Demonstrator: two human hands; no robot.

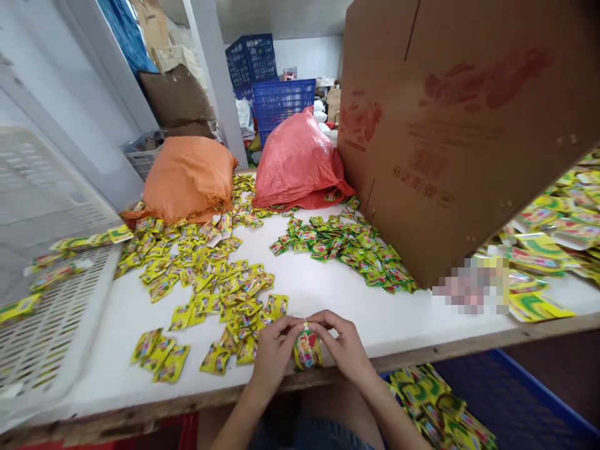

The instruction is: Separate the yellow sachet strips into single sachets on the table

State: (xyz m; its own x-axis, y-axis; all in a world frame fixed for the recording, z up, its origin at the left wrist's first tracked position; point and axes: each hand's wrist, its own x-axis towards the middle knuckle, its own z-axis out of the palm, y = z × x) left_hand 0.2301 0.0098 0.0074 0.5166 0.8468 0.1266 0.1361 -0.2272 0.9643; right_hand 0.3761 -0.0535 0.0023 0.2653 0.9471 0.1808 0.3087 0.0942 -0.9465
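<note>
My left hand [276, 342] and my right hand [340, 340] meet at the front edge of the white table [347, 300]. Between them hangs a small yellow-and-green packet [308, 349] with bright lettering. Thumbs and forefingers of both hands pinch it along its top edge; the fingertips partly hide that edge. Just left of my left hand lie loose small yellow sachets [239, 309], spread back across the table. Beyond my right hand is a heap of small green sachets [337, 240].
An orange sack [190, 175] and a red bag [300, 162] stand behind the sachets. On the right rises a large cardboard box [435, 125], with stacked packets [544, 250] past it. A white plastic crate [56, 325] is at left; a blue crate [525, 394] with packets is below the table.
</note>
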